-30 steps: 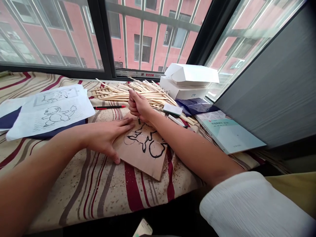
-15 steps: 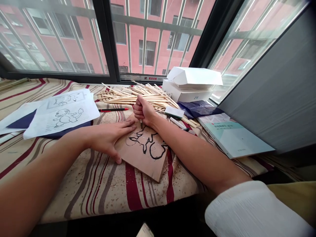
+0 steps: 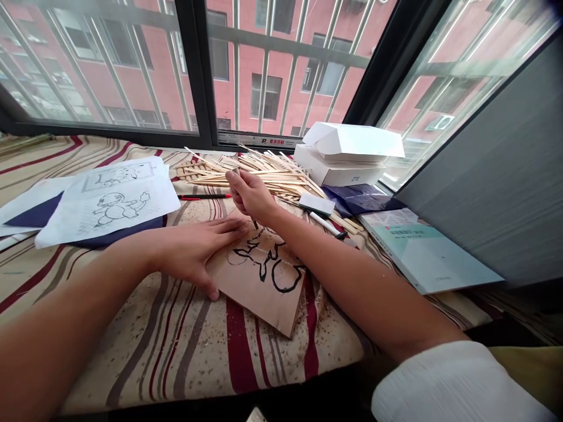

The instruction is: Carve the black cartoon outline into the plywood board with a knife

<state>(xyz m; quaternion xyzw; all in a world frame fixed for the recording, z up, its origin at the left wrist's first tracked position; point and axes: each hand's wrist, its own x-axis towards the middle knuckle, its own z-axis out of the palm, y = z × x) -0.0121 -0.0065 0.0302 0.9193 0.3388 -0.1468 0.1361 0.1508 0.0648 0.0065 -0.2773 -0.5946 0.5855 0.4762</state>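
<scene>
The left hand (image 3: 197, 252) lies spread on the wooden board (image 3: 264, 302), whose long axis slants rightward, while the right hand (image 3: 250, 196) pinches a small tool (image 3: 255, 224) just above it.

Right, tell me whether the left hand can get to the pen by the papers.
Probably yes. The left hand lies at the edge of the wooden board, and the pen sits just beyond it with nothing between. The right hand, holding a small tool, is off to one side.
</scene>
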